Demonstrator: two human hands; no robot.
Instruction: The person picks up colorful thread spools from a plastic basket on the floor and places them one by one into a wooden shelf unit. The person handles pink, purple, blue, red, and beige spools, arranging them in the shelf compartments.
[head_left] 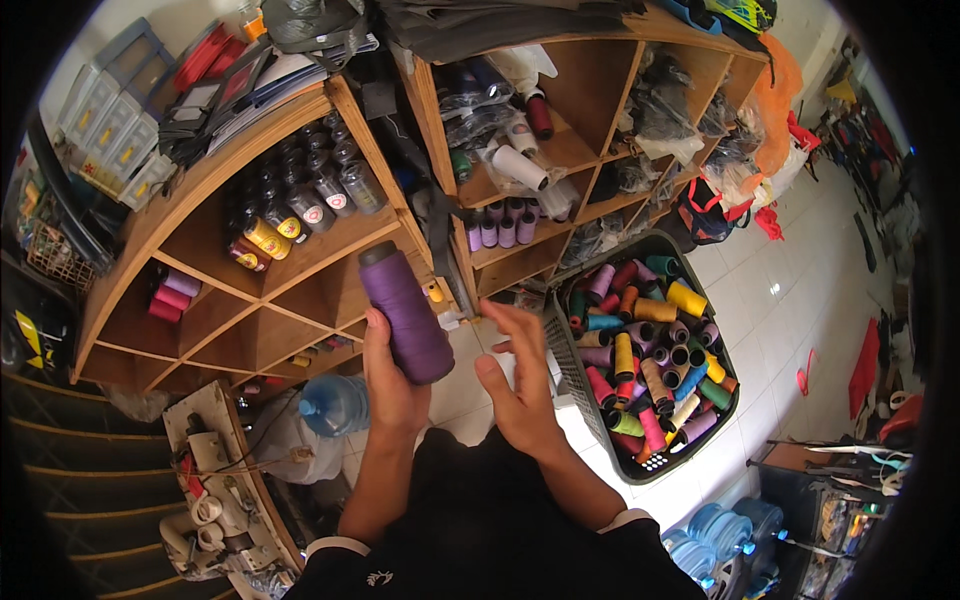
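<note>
A large purple thread spool [408, 318] with a dark core end stands tilted in my left hand [398, 388], whose fingers are wrapped behind it. To the right of the spool, my right hand [518, 378] is raised with fingers spread, touching nothing. Close by on the right, a dark green plastic basket [580, 385] on the floor holds many thread spools in mixed colours, among them a yellow spool [686, 298] and a pink spool [651, 428]. In front of me, a wooden shelf [262, 300] has a compartment with pink and purple spools [176, 292].
Dark spools [296, 205] and lilac spools [507, 231] stand in shelf compartments. Plastic-wrapped bundles [655, 100] fill others. A blue water jug [335, 404] and a sewing machine [215, 510] are at lower left. More jugs [718, 530] stand at lower right on the tiled floor.
</note>
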